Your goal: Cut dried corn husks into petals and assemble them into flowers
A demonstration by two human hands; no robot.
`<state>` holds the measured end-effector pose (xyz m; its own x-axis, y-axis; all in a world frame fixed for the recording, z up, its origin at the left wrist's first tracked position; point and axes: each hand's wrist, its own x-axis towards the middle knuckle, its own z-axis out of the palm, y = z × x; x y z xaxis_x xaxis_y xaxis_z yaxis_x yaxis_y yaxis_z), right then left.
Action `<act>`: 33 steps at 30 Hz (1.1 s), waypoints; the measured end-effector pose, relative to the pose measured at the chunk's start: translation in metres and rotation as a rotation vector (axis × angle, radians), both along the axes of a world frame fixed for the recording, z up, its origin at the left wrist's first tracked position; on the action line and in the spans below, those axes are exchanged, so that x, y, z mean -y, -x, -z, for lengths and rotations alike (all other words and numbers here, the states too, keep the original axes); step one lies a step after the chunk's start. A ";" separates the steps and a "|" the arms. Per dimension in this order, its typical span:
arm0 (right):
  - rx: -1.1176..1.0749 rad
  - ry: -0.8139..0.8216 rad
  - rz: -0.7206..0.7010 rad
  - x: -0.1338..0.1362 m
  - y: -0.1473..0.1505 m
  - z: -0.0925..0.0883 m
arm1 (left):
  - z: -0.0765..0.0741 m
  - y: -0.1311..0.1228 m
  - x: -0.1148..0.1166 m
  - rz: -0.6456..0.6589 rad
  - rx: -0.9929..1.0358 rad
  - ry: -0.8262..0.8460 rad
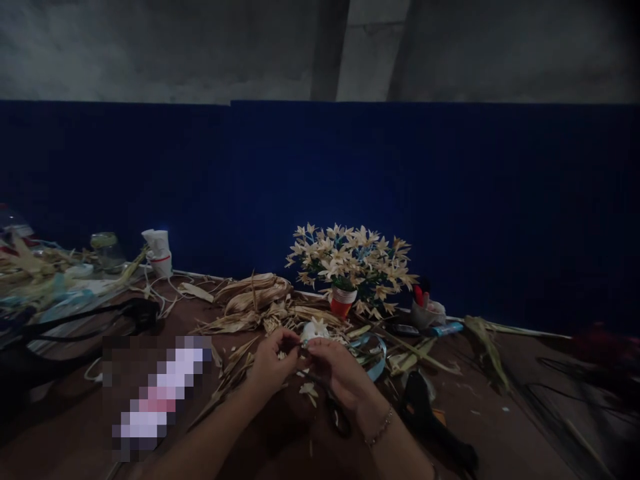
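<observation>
My left hand [276, 363] and my right hand [334, 363] meet at the fingertips over the brown table. Both are pinched around something too small and dark to make out. Dark-handled scissors [337, 413] lie under or in my right hand; which one I cannot tell. Just behind the fingers is a small pale flower [316, 328] on something white. Pale petal-like scraps [309, 392] lie below my hands. Farther back stands a red and white cup [343, 301] holding a bunch of cream star-shaped flowers [350, 257].
Dried husks [257, 297] are heaped behind my left hand. A black glue gun [423, 413] lies to the right, a blue tube [447, 329] behind it. At left are a white cup [160, 257], a jar [107, 250] and a blurred-out item [163, 397]. A blue partition [320, 167] rises behind.
</observation>
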<state>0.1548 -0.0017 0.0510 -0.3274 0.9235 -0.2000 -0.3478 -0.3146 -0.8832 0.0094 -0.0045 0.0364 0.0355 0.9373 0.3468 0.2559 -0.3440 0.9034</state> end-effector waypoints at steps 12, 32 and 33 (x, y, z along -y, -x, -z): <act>0.223 -0.153 0.126 -0.004 0.003 0.004 | 0.005 0.004 -0.001 0.019 -0.202 -0.346; 0.655 -0.645 -0.003 0.004 -0.012 -0.015 | 0.003 0.002 -0.003 0.413 0.638 0.685; 0.692 -0.694 0.014 0.003 -0.012 -0.014 | 0.003 0.002 -0.003 0.396 0.612 0.670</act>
